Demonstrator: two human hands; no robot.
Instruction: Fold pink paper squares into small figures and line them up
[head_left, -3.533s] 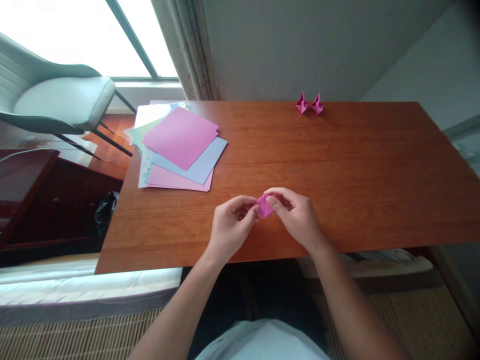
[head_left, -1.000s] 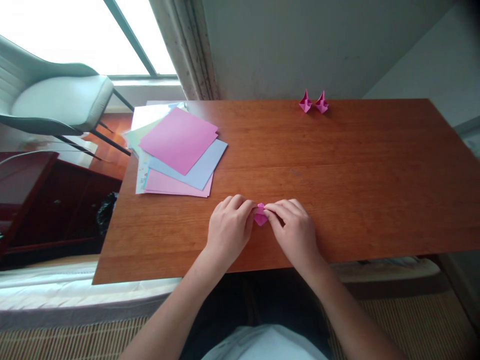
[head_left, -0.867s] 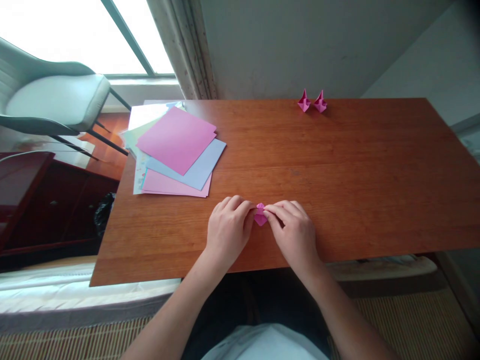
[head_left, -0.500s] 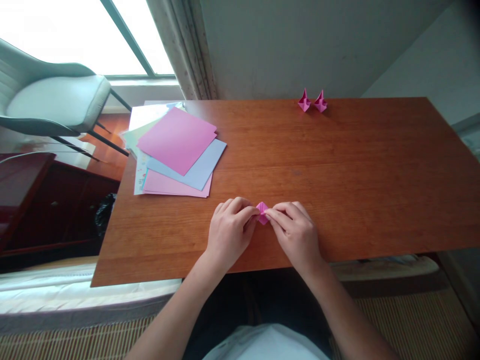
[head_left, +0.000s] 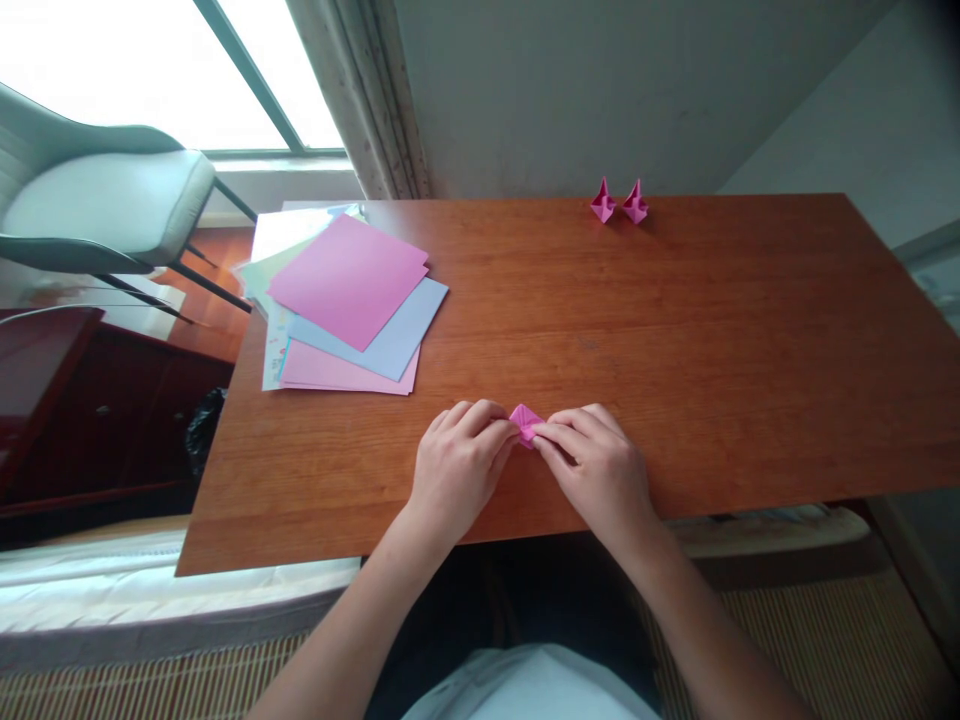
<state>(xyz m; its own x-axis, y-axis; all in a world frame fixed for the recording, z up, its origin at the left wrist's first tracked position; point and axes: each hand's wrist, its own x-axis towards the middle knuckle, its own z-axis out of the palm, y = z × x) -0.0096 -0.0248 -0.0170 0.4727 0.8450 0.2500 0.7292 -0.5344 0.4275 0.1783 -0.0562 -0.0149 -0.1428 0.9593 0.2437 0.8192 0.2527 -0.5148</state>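
Left hand [head_left: 454, 455] and right hand [head_left: 600, 465] pinch opposite sides of the small folded pink paper [head_left: 526, 415] over the bench's [head_left: 712, 350] near part; the step looks like shaping folds, calling next for light, even pressure; two pink paper figures [head_left: 636, 205] stand at the far edge

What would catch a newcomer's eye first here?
Probably the small, bright pink folded-paper piece pinched by the bare left hand and right hand near the front edge of the brown wooden table. Next come two pointed pink folded-paper figures, side by side at its far edge, and the pile of pink and blue paper sheets at its left end.
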